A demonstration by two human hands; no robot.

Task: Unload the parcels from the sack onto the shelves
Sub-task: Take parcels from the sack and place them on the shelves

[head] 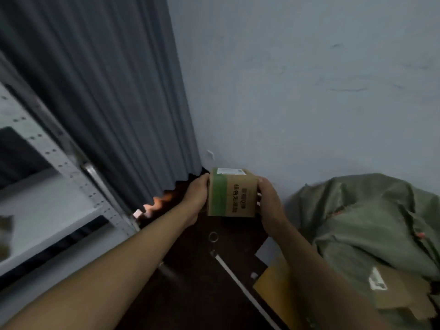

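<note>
Now I hold a small cardboard box (232,194) between my left hand (196,194) and right hand (270,203), fingers curled on its sides. Right of me slumps the green sack (371,222); the metal shelf (47,210) stands left.

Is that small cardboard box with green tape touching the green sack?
Apart. The head view shows the small cardboard box held up, with wall visible between it and the green sack.

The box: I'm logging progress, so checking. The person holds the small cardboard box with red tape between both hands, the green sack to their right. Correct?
Not quite. The head view shows the small cardboard box has green tape, not red. The rest holds: left hand and right hand hold it between them, with the green sack to their right.
</note>
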